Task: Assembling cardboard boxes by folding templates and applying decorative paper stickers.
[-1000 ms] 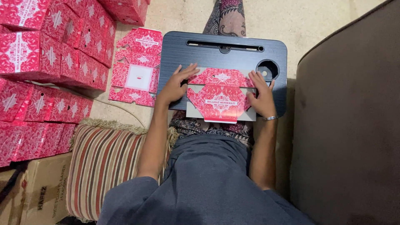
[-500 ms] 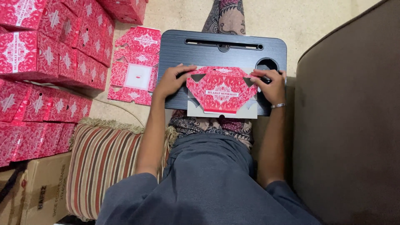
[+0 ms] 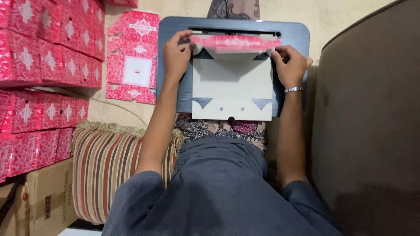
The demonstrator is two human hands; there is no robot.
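A flat die-cut carton blank [image 3: 232,87] lies on a dark lap desk [image 3: 293,32], its plain grey-white inner side up. Its far flap [image 3: 234,43], red with a white pattern, is folded up and over. My left hand [image 3: 177,54] pinches the left end of that red flap. My right hand [image 3: 288,65], with a metal bracelet on the wrist, pinches the right end. The near edge of the blank hangs slightly over the desk's front, above my patterned lap.
Stacks of finished red patterned boxes [image 3: 48,48] fill the left side. A pile of flat red blanks [image 3: 133,61] lies on the floor beside the desk. A striped cushion [image 3: 109,170] and a brown cardboard box [image 3: 43,201] sit at lower left; a dark sofa [image 3: 372,131] rises at right.
The blank's folded red panels have been opened out, so its pale inner side now shows. Both hands have moved away from me to the far red flap.
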